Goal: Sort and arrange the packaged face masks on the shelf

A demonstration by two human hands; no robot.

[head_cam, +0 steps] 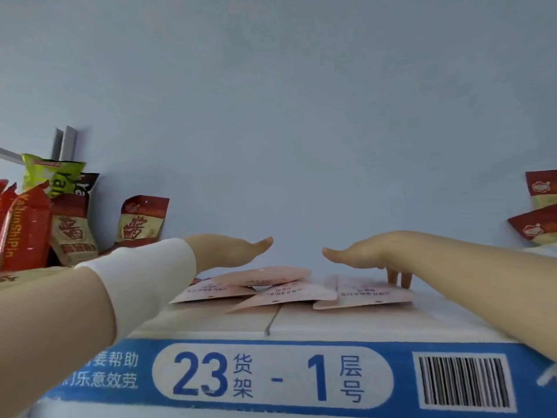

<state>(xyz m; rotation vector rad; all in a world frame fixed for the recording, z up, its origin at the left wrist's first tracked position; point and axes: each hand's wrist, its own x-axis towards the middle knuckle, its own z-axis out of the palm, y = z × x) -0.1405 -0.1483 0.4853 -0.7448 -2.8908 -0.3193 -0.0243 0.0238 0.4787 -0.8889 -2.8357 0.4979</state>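
Both hands reach out over the white shelf (331, 324), fingers straight, gripping nothing. Left hand (232, 251) hovers flat over the overlapping pink mask packets (265, 279) at mid-shelf; right hand (361, 254) rests its fingertips (398, 277) on the rightmost packet (373, 292). Snack bags (72, 230) stand alongside.

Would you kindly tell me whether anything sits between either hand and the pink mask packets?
Nothing visible does. The left hand hovers over the flat pink mask packets; the right hand touches the rightmost pink packet. Red snack bags stand aside.
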